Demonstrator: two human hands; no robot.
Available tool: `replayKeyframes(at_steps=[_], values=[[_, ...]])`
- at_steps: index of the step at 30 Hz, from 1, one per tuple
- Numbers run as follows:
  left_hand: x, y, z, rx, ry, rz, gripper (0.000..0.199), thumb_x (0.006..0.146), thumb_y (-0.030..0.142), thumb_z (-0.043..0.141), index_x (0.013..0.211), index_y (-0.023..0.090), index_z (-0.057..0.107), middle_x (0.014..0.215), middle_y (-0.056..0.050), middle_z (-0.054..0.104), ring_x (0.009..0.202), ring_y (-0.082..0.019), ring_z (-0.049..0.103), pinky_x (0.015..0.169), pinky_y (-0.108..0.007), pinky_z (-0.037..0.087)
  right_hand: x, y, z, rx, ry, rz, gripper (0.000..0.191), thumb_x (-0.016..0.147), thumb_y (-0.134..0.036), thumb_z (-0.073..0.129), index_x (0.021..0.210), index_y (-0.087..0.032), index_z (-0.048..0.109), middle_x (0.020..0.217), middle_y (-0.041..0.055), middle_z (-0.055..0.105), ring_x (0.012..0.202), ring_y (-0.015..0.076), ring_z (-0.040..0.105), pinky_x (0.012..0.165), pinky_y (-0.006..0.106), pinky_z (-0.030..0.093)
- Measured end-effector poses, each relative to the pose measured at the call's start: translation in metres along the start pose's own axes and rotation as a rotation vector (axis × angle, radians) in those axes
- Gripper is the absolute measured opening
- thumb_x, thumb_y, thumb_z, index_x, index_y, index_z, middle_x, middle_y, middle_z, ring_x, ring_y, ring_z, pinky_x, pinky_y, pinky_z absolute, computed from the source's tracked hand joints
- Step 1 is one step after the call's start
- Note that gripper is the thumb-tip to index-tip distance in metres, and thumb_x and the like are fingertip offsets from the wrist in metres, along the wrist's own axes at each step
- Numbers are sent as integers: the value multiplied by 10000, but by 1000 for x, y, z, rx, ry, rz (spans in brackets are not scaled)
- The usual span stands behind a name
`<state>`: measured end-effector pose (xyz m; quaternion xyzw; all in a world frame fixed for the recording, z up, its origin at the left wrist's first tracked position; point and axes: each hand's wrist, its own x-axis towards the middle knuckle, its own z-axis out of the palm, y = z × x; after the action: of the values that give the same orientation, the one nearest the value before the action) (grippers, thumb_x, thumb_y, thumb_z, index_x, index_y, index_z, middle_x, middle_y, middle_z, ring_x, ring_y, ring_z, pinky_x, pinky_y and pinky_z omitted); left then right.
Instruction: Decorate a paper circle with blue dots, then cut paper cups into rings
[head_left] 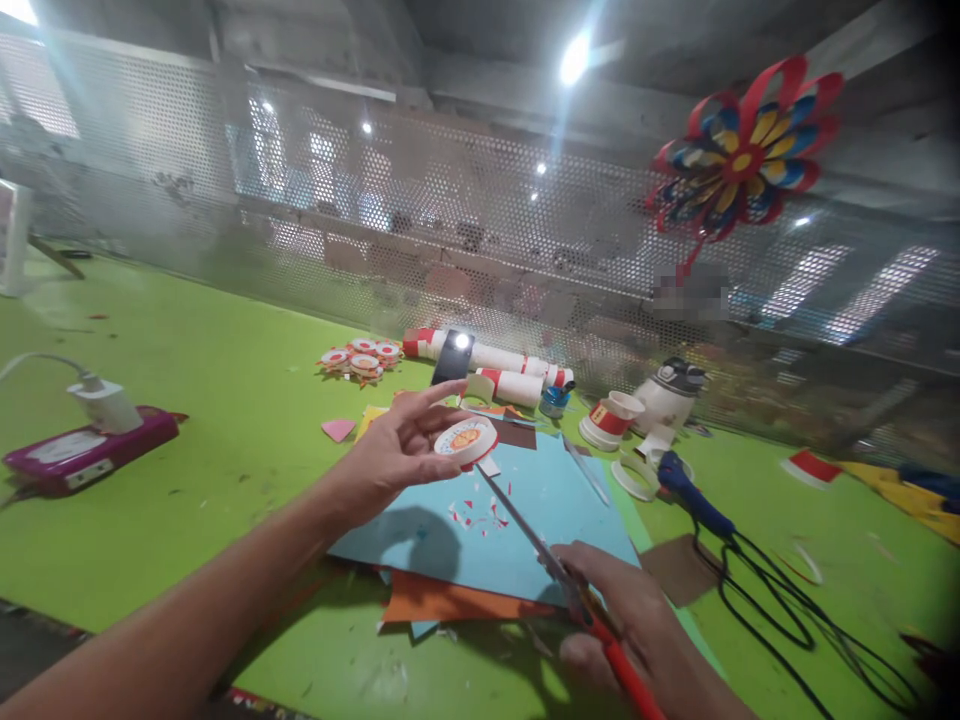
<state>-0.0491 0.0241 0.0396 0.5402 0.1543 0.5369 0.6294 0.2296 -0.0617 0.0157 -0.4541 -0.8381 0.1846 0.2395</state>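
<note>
Between the fingers and thumb of my left hand is a round paper cup bottom, white with an orange print and a red edge. My right hand grips a pair of scissors with red handles. The blades look closed and point up and left, their tip just below the cup bottom. Under both hands lies a light blue paper sheet, with small red and white paper scraps scattered on it. Orange paper sticks out beneath the sheet.
A blue glue gun with a black cord lies right. Cut paper cups and a dark phone with its light on stand behind. Several flower-like cup pieces sit back left, a purple power strip far left. A paper flower hangs above.
</note>
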Motion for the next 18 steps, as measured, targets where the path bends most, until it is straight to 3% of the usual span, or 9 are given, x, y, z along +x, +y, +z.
replayKeyframes(at_steps=[5,10,14,18], values=[[1,-2,1,-7,18,-12,812,620,182,890,1351,270,546,1244,-124,677,1116,-285,655,897,-365,577,-3,0,5,28,26,-31,553,877,-711,422,1021,-216,623,756,34,596,643,196,541,597,292,427],[0,-4,4,-33,11,-22,731,672,171,863,1328,281,562,1207,-95,688,1104,-246,654,881,-324,579,-7,3,13,-9,151,-117,558,902,-699,410,1086,-215,619,736,6,585,623,164,541,587,260,422],[-2,-3,5,10,6,9,802,664,89,853,1360,313,524,1241,-78,674,1107,-224,655,896,-298,568,-7,10,20,-52,266,-206,490,908,-671,446,1037,-226,607,684,-22,556,567,136,515,534,231,405],[-2,0,6,21,-33,30,808,670,67,842,1364,314,512,1229,-74,673,1092,-212,659,891,-290,567,-8,15,22,-137,346,-270,467,902,-651,486,1106,-240,576,722,-13,602,600,146,580,561,229,457]])
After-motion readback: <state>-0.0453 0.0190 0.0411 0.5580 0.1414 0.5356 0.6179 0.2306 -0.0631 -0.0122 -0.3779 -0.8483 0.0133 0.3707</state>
